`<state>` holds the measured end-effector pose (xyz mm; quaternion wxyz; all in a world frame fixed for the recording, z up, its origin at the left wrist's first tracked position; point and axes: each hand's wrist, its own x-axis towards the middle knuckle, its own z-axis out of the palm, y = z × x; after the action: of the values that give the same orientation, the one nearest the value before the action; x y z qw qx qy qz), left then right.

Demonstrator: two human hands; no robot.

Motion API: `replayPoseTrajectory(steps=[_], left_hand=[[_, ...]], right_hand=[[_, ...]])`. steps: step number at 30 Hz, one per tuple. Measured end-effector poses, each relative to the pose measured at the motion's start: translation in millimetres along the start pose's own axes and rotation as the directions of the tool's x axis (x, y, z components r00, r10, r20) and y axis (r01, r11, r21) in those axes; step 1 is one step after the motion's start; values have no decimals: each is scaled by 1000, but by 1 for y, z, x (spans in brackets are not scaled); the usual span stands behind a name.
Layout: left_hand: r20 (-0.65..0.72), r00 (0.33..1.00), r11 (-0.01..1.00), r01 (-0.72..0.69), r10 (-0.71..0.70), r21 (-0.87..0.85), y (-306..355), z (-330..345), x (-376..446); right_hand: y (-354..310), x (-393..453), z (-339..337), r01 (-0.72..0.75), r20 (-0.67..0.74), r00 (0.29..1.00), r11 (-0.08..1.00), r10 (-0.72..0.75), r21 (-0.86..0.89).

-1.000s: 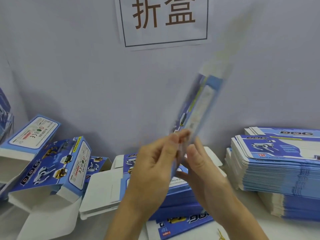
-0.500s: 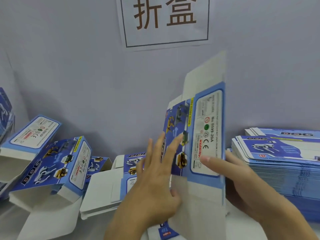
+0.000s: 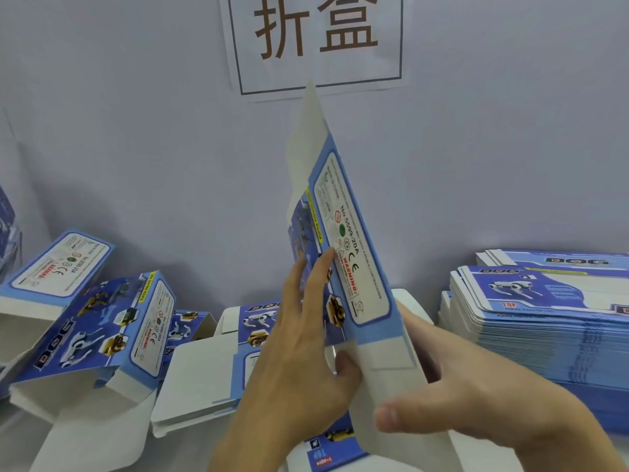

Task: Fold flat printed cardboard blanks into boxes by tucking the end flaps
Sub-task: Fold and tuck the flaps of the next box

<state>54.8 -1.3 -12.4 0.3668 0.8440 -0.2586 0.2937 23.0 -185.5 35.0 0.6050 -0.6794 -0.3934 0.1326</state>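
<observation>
I hold a blue printed cardboard blank [image 3: 354,253] upright in front of me, partly opened into a sleeve, with white end flaps at top and bottom. My left hand [image 3: 299,362] presses straight fingers against its picture face, and the thumb touches the lower flap's edge. My right hand [image 3: 476,403] holds the blank from the right. Its fingers are hidden behind the warning-label panel, and its thumb pinches the lower white flap.
A tall stack of flat blanks [image 3: 544,321] lies at the right. Opened boxes [image 3: 102,321] with loose flaps sit at the left, another [image 3: 58,264] behind them and one [image 3: 204,369] under my hands. A paper sign [image 3: 316,39] hangs on the wall.
The flat blank was spread open between my hands, then turned so that its label panel faces right. My right thumb has come round onto the lower flap.
</observation>
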Motion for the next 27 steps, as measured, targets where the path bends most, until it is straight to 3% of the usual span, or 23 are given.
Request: replayPoseTrajectory(steps=[5,9,12,14,16,18,22,27], left_hand=[[-54,998,999,-43,44,23,3,2,3],[-194,978,997,-82,80,-4,8,0,8],[-455,890,999,31,-37,-21,10,-2,8],[-527,831,983,173,-179,-60,9,-7,9],[-453,808,922,287,-378,-259,3,-13,10],[-370,784,857,380,-498,-348,-6,-16,9],[-400,775,869,397,-490,-296,-6,-15,11],[-432,792,890,295,-432,-349,-2,-12,11]], right_hand=[[-7,-1,-1,-33,11,999,995,34,-93],[-12,-4,-1,-66,-30,998,994,64,-86],[-7,-3,-2,-92,-98,991,995,88,-41],[-4,-2,0,-97,-147,985,993,86,-72],[-4,0,1,-68,-204,978,993,47,-97],[-4,3,2,-43,-284,959,985,-6,-167],[5,12,1,-95,-452,884,903,-117,-420],[16,7,0,-287,-527,850,823,-17,-490]])
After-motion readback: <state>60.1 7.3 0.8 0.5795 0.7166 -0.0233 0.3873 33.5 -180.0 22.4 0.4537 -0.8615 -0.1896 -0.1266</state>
